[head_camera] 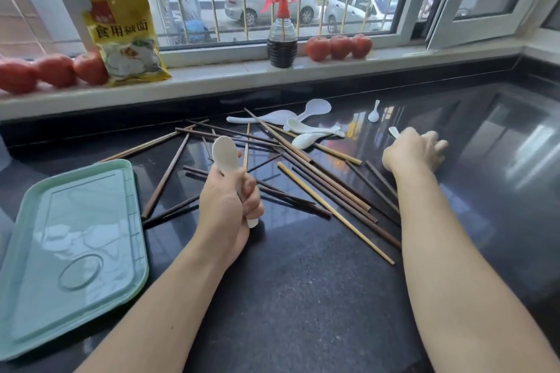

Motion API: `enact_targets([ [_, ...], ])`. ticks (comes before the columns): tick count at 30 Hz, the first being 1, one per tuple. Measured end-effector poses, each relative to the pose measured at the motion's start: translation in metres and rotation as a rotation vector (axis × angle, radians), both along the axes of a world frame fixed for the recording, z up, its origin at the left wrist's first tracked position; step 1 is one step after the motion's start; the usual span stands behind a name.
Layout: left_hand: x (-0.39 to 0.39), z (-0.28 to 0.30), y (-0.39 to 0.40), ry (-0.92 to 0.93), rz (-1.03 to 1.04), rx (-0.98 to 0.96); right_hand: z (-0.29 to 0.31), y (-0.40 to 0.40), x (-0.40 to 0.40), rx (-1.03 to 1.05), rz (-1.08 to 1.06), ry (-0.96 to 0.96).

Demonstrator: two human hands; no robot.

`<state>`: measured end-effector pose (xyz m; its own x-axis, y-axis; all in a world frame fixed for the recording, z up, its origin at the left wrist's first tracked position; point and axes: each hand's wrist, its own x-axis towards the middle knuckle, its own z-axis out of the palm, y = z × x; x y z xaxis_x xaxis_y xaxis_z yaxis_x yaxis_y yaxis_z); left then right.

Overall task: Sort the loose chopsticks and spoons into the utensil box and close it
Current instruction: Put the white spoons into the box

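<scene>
Early stage: the left hand point(230, 206) grips one white plastic spoon point(225, 157), while the right hand point(415, 150) seemingly pinches a small white spoon point(394, 131); brown wooden chopsticks point(303, 172) and other white spoons point(306, 127) litter the dark glossy desk point(303, 297); the pale green utensil box lid point(72, 251) lies closed, unfilled

- White plastic spoon point(225, 156), held in the left hand point(228, 209).
- More white spoons point(306, 124) lie on the counter.
- Chopsticks point(306, 179): mostly dark brown, a few pale tan.
- Countertop point(303, 297): glossy black with fine grey speckles.
- Utensil box lid point(69, 251): pale mint green.
- Packet point(124, 39): yellow, red top band, white picture.
- Spray bottle point(281, 27): red trigger, clear body, dark liquid.
- Tomatoes point(339, 46): red.
</scene>
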<state>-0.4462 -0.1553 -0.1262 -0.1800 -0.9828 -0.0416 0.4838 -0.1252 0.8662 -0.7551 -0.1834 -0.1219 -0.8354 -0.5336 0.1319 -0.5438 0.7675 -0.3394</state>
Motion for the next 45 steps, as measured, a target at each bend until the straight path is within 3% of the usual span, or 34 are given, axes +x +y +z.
enact_targets([
  [3,0.000,0.000,0.000,-0.050,-0.033,-0.020,-0.001,0.002,-0.001,0.015,0.001,-0.038],
  [7,-0.002,0.003,0.002,-0.097,-0.046,-0.038,-0.005,-0.001,0.001,-0.004,0.096,0.054],
  [11,0.000,0.008,0.005,-0.061,-0.071,-0.035,0.015,0.004,0.013,-0.248,0.096,-0.036],
  [14,0.004,0.013,0.005,0.029,-0.132,0.027,0.043,0.008,0.040,-0.531,0.404,-0.060],
  [17,0.010,0.015,0.003,0.122,-0.175,0.109,0.068,0.025,0.081,-0.684,0.817,-0.467],
  [20,0.013,0.014,0.003,0.160,-0.231,0.158,0.080,0.042,0.107,-0.580,1.066,-0.653],
  [25,0.012,0.012,0.004,0.068,-0.497,0.136,0.067,0.037,0.140,-0.343,1.266,-0.422],
  [30,0.011,0.008,0.004,0.132,-0.674,0.133,0.056,0.031,0.143,-0.212,1.304,-0.307],
  [41,0.009,0.002,-0.003,0.109,-0.656,0.153,0.037,0.018,0.159,-0.391,1.164,-0.250],
  [45,0.008,0.000,-0.005,0.124,-0.543,0.197,0.048,0.018,0.156,-0.470,1.068,-0.525],
])
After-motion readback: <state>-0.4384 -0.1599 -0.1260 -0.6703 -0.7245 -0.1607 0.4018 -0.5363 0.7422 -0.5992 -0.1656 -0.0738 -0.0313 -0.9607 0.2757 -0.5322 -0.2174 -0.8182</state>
